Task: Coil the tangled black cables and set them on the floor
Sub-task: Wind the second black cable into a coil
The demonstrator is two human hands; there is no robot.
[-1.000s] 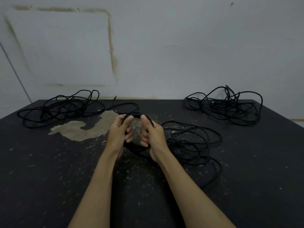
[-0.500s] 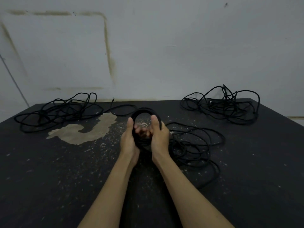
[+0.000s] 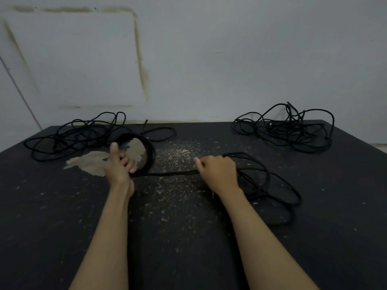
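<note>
Head view: dark, matte black floor surface, scuffed and speckled with pale debris, densest between the two hands. One tan patch where the black layer is worn off, left of centre. Behind it a grey-white wall with brownish stain lines outlining a rough rectangle on its left half.

Left hand: thumb raised, fingers curled round the near-left part of a coiled loop of black cable; grips it. Coil stands roughly upright off the floor, several turns thick, with the tan patch visible through its opening.

Right hand: fingers curled, closed round a straight cable run that stretches between the two hands from the base of the coil. Run looks taut and close to the floor; whether it touches the floor I cannot tell.

Uncoiled remainder of the same cable lies in loose loops on the floor just right of and behind the right hand, partly hidden by that wrist and forearm.

Other items: left tangle of black cable on the floor at far left, directly behind the coil, one long loop passing behind it. Right tangle at far right near the wall, well apart from both hands.
</note>
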